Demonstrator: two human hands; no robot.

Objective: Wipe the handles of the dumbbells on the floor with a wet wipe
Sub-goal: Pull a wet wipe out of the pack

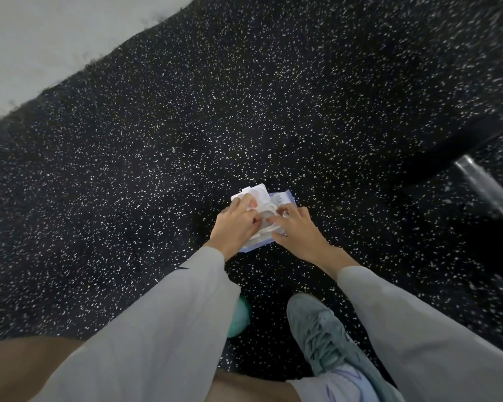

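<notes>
1. Wet wipe pack (pixel 282 198), held between the left hand (pixel 234 224) and the right hand (pixel 298 230): we see faint marks on its pale blue wrapper, too blurred to read.
2. White flip lid (pixel 256 195), just beyond the left hand's fingers: we find no lettering legible.
3. Elsewhere we read no text, number or sign.

Black white-flecked rubber floor (pixel 186 140) borders a pale grey surface (pixel 41 39).
</notes>
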